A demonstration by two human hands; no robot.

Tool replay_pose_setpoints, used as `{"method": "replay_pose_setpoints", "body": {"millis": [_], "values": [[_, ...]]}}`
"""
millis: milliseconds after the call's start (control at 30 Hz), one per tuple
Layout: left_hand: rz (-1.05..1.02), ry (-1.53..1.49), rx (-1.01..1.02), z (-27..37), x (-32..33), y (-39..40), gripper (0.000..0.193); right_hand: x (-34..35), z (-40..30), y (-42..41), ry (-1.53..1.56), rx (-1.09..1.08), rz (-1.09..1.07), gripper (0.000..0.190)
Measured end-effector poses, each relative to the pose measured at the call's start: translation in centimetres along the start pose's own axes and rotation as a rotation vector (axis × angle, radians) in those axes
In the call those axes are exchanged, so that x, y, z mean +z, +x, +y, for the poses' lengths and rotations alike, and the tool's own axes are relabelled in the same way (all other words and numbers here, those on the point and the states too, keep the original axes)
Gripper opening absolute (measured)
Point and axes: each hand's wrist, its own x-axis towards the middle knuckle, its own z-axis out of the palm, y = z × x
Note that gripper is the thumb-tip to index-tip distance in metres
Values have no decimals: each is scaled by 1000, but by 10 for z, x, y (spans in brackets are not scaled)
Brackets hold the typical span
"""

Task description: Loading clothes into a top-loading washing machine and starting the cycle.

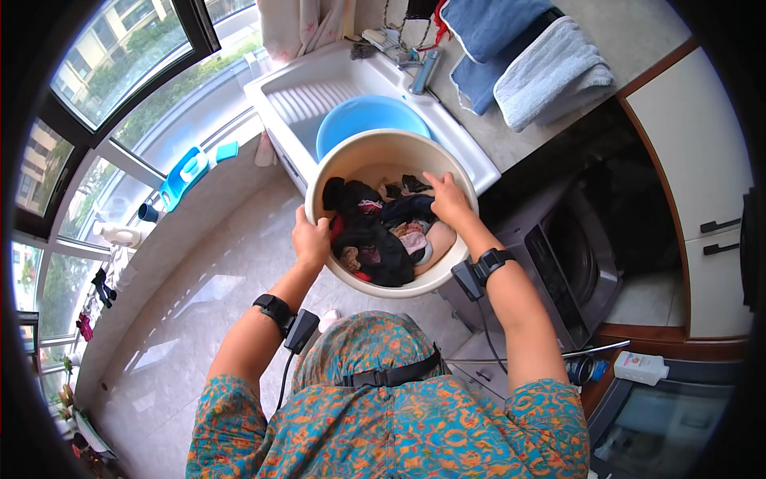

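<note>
A cream plastic basin point(389, 143) is in front of me at the near edge of the white sink. Mixed laundry point(374, 239) fills its bottom, mostly black pieces with some pink, red and beige ones. My left hand point(311, 236) grips the basin's left rim, with the thumb on the inner side. Over the right side of the basin, my right hand point(449, 197) has its fingers apart just above the clothes. Nothing shows in that hand; whether its fingertips touch the clothes or wall is unclear.
Behind the basin, a blue basin point(371, 117) stands in the sink point(287, 90) beside a faucet point(426, 72). Towels point(547, 75) lie on the counter. A dark washing machine point(556, 263) is at right, and bottles point(119, 233) line the left window ledge.
</note>
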Motion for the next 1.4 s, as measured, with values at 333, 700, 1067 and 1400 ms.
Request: {"method": "replay_pose_setpoints", "body": {"millis": [333,700,1067,1400], "values": [[44,5,3,0,1,-1,41,40,-16,12,-45,-184,-321,85],[-63,-41,-64,20,-7,-9,45,40,23,-5,181,-310,-79,35],[7,-15,32,5,0,-3,45,-47,12,-34,659,-66,-37,30],[17,-32,52,3,-3,-4,41,-137,-16,-58,1162,14,87,29]]}}
